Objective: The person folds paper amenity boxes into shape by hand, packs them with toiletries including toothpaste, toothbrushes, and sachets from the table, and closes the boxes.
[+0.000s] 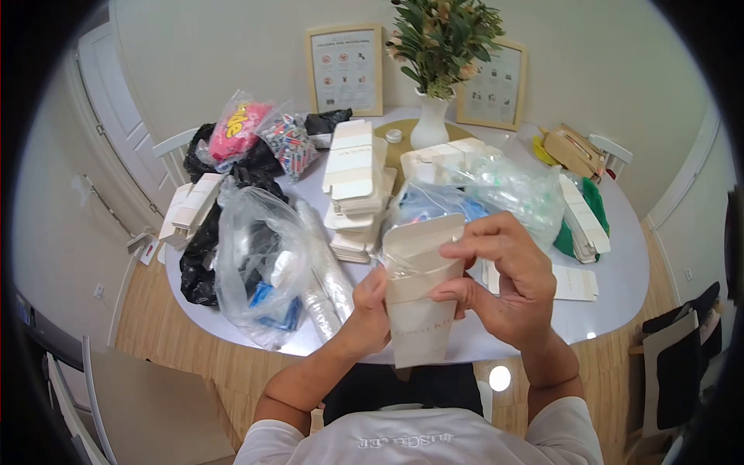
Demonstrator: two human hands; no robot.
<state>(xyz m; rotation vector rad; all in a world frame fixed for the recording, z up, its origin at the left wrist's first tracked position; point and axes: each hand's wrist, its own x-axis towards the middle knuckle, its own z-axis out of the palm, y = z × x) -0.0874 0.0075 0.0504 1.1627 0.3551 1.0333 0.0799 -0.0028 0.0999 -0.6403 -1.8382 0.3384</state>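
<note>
I hold a small white cardboard box (pixel 422 333) upright in front of my chest, its top flap raised and faint lettering on its front. My left hand (pixel 367 314) grips the box's left side. My right hand (pixel 508 283) has its thumb and fingers on the right edge near the opening. A bit of clear plastic (pixel 398 264) shows at the box's mouth; what else is inside is hidden. Beyond the box lies a clear plastic bag with blue contents (pixel 442 203). Flat white cartons (pixel 573 282) lie to the right of my right hand.
Stacks of folded white cartons (pixel 353 167) stand mid-table. Left are a clear plastic bag (pixel 252 232), plastic rolls (pixel 329 271), black bags (pixel 199 267), and bags of pink items (pixel 240 132) and small coloured pieces (pixel 291 147). A vase (pixel 431 120) and two frames (pixel 346 70) stand behind.
</note>
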